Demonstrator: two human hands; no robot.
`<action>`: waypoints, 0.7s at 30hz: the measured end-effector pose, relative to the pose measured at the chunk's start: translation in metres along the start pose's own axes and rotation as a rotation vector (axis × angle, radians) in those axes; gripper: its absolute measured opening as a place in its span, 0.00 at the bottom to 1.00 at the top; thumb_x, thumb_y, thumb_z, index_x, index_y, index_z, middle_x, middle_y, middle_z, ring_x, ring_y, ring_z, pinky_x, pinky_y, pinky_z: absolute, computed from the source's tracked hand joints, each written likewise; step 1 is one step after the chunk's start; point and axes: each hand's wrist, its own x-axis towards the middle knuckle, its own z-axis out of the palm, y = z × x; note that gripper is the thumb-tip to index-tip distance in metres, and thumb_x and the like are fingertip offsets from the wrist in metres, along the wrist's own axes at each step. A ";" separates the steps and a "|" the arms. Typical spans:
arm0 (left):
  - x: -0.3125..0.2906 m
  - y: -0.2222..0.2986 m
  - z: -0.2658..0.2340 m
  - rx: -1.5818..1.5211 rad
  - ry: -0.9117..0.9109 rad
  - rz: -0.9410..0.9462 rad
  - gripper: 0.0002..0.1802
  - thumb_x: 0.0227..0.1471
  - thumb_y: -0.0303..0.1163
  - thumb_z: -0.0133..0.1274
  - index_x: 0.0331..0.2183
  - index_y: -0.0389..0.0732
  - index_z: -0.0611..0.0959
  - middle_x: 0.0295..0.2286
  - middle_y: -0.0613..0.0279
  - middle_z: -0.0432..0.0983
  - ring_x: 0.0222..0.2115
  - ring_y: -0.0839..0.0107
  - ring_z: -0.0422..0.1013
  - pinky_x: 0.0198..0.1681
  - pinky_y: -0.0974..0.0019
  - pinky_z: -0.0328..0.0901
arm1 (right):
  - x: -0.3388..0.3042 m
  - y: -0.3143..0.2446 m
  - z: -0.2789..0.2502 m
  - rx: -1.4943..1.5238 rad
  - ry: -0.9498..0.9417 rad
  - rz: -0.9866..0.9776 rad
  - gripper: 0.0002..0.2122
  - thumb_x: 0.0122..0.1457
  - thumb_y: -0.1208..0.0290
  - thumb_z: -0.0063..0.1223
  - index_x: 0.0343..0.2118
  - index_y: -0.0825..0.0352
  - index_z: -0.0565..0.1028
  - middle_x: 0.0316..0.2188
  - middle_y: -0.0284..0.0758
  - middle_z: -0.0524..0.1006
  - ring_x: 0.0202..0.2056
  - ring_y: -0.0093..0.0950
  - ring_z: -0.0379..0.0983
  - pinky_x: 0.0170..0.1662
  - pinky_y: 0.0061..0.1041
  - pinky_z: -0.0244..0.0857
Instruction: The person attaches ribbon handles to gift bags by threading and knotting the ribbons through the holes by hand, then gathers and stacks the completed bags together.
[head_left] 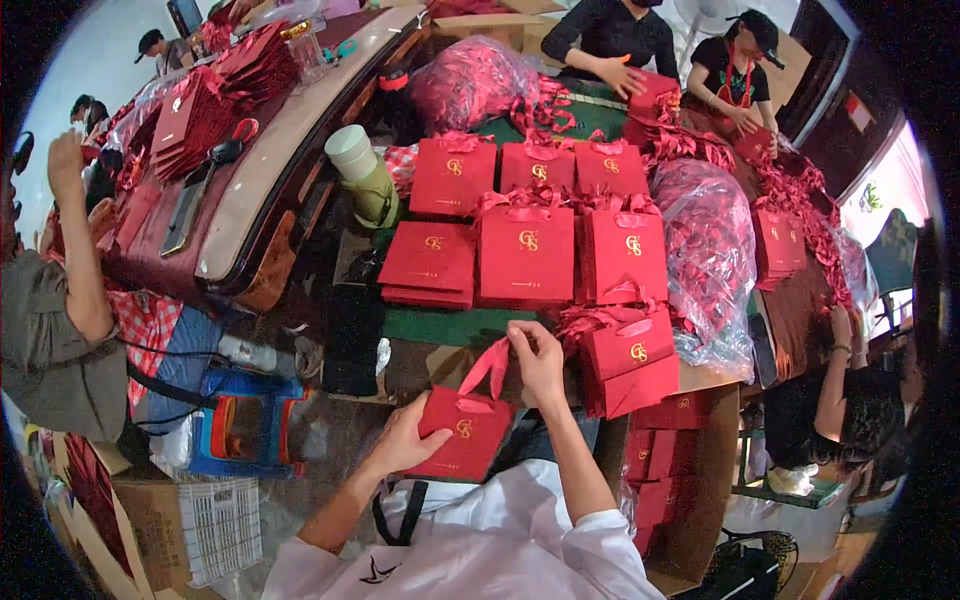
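Close to my body, my left hand (405,440) grips a small red paper gift bag (478,445) by its left side, thumb over the front. A gold emblem is printed on that front. My right hand (538,362) pinches the red ribbon (487,370) at the bag's top and holds it up in a loop. Beyond my hands, stacked red gift bags (527,255) lie in rows on the green table top (455,322). Another stack of red bags (632,365) leans at the table's near edge, right of my right hand.
Clear plastic sacks of red ribbon (705,265) flank the stacks. A green bottle (365,180) stands left of them. An open cardboard box (700,480) with red bags is at my right, a blue stool (245,420) at my left. Several people work around the tables.
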 end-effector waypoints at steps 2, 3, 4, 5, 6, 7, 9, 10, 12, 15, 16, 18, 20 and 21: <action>0.005 0.003 -0.003 0.056 0.136 -0.006 0.32 0.47 0.26 0.62 0.54 0.34 0.69 0.41 0.53 0.79 0.43 0.68 0.75 0.49 0.61 0.68 | -0.008 0.004 -0.002 -0.102 0.073 -0.097 0.11 0.61 0.66 0.56 0.41 0.70 0.76 0.29 0.32 0.74 0.30 0.20 0.68 0.34 0.23 0.64; 0.006 0.008 -0.007 0.132 0.190 -0.016 0.31 0.47 0.28 0.62 0.53 0.34 0.70 0.40 0.50 0.79 0.42 0.60 0.77 0.47 0.58 0.69 | -0.017 -0.002 -0.002 -0.113 0.088 -0.091 0.11 0.62 0.68 0.55 0.44 0.68 0.74 0.31 0.30 0.73 0.32 0.18 0.68 0.35 0.20 0.65; 0.010 0.020 -0.009 0.129 0.182 -0.007 0.31 0.47 0.28 0.62 0.53 0.34 0.70 0.40 0.50 0.79 0.42 0.60 0.77 0.47 0.58 0.69 | -0.027 -0.003 -0.004 -0.126 0.109 -0.084 0.12 0.63 0.70 0.54 0.47 0.66 0.72 0.32 0.29 0.72 0.33 0.17 0.68 0.36 0.18 0.65; 0.015 0.036 -0.013 0.235 0.201 -0.081 0.30 0.47 0.29 0.62 0.51 0.35 0.71 0.40 0.47 0.79 0.41 0.55 0.77 0.46 0.57 0.70 | -0.037 0.003 -0.005 -0.030 -0.051 0.017 0.15 0.63 0.68 0.54 0.51 0.65 0.69 0.33 0.30 0.71 0.35 0.18 0.69 0.36 0.18 0.68; 0.017 0.041 -0.016 0.343 0.230 -0.165 0.28 0.47 0.30 0.62 0.50 0.36 0.72 0.40 0.45 0.78 0.40 0.49 0.76 0.44 0.55 0.70 | -0.047 -0.025 0.001 0.230 -0.201 0.227 0.19 0.63 0.67 0.56 0.54 0.64 0.67 0.37 0.30 0.71 0.37 0.20 0.70 0.37 0.21 0.71; 0.021 0.044 -0.011 0.386 0.267 -0.091 0.26 0.46 0.33 0.61 0.47 0.38 0.73 0.39 0.42 0.77 0.39 0.43 0.74 0.42 0.52 0.69 | -0.053 -0.021 0.004 0.309 -0.295 0.225 0.23 0.61 0.66 0.58 0.57 0.62 0.64 0.41 0.30 0.69 0.40 0.21 0.70 0.40 0.23 0.72; 0.028 0.067 -0.004 0.426 0.173 -0.030 0.27 0.46 0.34 0.62 0.47 0.37 0.73 0.38 0.43 0.77 0.39 0.43 0.74 0.42 0.52 0.69 | -0.065 -0.025 0.013 0.298 -0.311 0.107 0.27 0.59 0.65 0.61 0.58 0.65 0.62 0.44 0.33 0.68 0.44 0.22 0.68 0.45 0.24 0.68; 0.033 0.075 -0.001 0.466 0.086 0.025 0.27 0.46 0.35 0.63 0.47 0.37 0.73 0.38 0.44 0.77 0.40 0.44 0.73 0.43 0.52 0.69 | -0.067 -0.032 0.016 0.258 -0.285 0.063 0.29 0.58 0.66 0.63 0.57 0.68 0.62 0.43 0.34 0.68 0.46 0.23 0.66 0.50 0.26 0.65; 0.037 0.072 0.005 0.419 0.072 0.129 0.33 0.43 0.38 0.66 0.50 0.39 0.73 0.38 0.47 0.76 0.41 0.46 0.73 0.44 0.53 0.68 | -0.065 -0.029 0.015 0.223 -0.216 0.003 0.29 0.57 0.67 0.64 0.57 0.69 0.62 0.44 0.37 0.68 0.47 0.23 0.66 0.50 0.27 0.65; 0.040 0.068 0.003 0.250 -0.148 0.153 0.40 0.39 0.43 0.70 0.54 0.43 0.74 0.41 0.55 0.75 0.45 0.54 0.70 0.50 0.55 0.63 | -0.065 -0.020 0.008 0.446 -0.160 0.302 0.19 0.66 0.62 0.48 0.53 0.70 0.67 0.44 0.36 0.73 0.46 0.24 0.69 0.54 0.27 0.61; 0.042 0.063 0.006 0.245 -0.163 0.167 0.40 0.39 0.43 0.70 0.54 0.43 0.74 0.41 0.55 0.75 0.45 0.54 0.70 0.50 0.55 0.63 | -0.064 -0.018 0.004 0.506 -0.163 0.364 0.18 0.67 0.61 0.45 0.52 0.71 0.68 0.43 0.35 0.75 0.45 0.24 0.69 0.54 0.26 0.61; 0.048 0.053 0.014 0.374 -0.225 0.239 0.36 0.39 0.41 0.70 0.51 0.44 0.77 0.40 0.57 0.74 0.44 0.56 0.69 0.51 0.56 0.61 | -0.065 -0.007 -0.002 0.457 -0.134 0.353 0.17 0.67 0.63 0.46 0.51 0.71 0.69 0.42 0.36 0.75 0.45 0.24 0.70 0.54 0.26 0.61; 0.053 0.039 0.031 0.419 -0.156 0.318 0.27 0.40 0.40 0.69 0.44 0.44 0.81 0.38 0.58 0.74 0.43 0.58 0.68 0.51 0.56 0.60 | -0.068 0.011 -0.006 0.414 -0.110 0.347 0.17 0.67 0.64 0.46 0.50 0.72 0.70 0.42 0.37 0.76 0.45 0.24 0.70 0.53 0.27 0.62; 0.056 0.028 0.036 0.435 -0.108 0.354 0.25 0.39 0.39 0.69 0.41 0.44 0.82 0.38 0.59 0.74 0.43 0.57 0.67 0.50 0.56 0.61 | -0.069 0.024 -0.009 0.405 -0.107 0.349 0.16 0.67 0.66 0.46 0.51 0.71 0.70 0.42 0.35 0.76 0.46 0.24 0.69 0.53 0.25 0.62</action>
